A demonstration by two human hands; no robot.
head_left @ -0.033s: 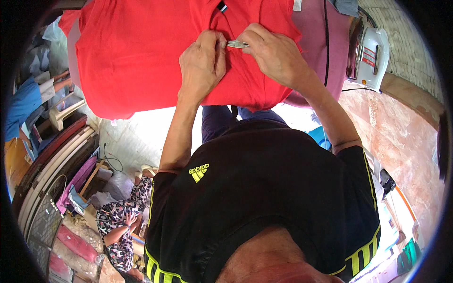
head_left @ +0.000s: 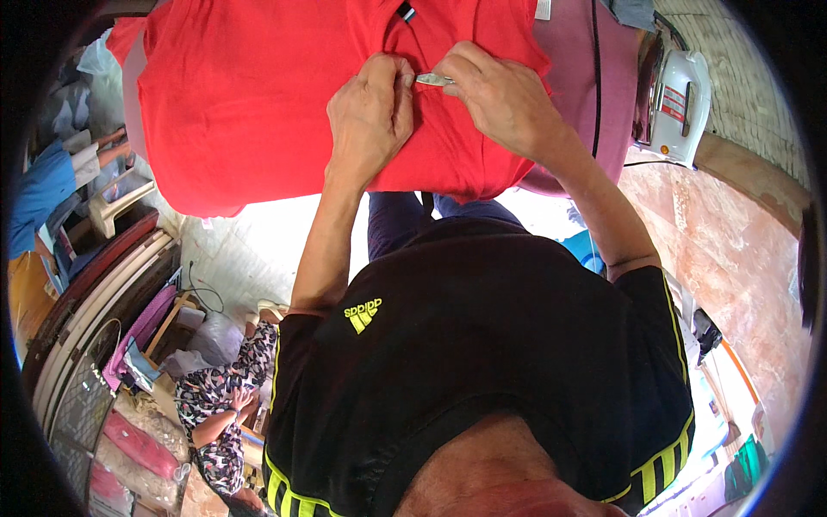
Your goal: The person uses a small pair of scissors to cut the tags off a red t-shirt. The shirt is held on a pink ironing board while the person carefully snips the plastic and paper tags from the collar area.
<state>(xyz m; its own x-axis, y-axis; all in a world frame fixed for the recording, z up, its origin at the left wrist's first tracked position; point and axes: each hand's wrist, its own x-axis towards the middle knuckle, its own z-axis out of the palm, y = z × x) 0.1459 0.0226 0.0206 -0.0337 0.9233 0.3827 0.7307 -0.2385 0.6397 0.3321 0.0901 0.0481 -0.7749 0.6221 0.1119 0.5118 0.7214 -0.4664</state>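
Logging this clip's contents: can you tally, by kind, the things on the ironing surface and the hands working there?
Red garment: 1
Small metal tool, pinched in the right hand: 1
White iron: 1
Hands, left hand and right hand: 2
Total: 5

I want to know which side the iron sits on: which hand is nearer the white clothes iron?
Right. The right hand, pinching a small metal tool on the red shirt, lies just left of the white iron. The left hand presses the shirt farther from it.

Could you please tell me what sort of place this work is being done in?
Probably a small home ironing or tailoring corner: a red garment spread on a padded board, a white iron beside it, household clutter around.
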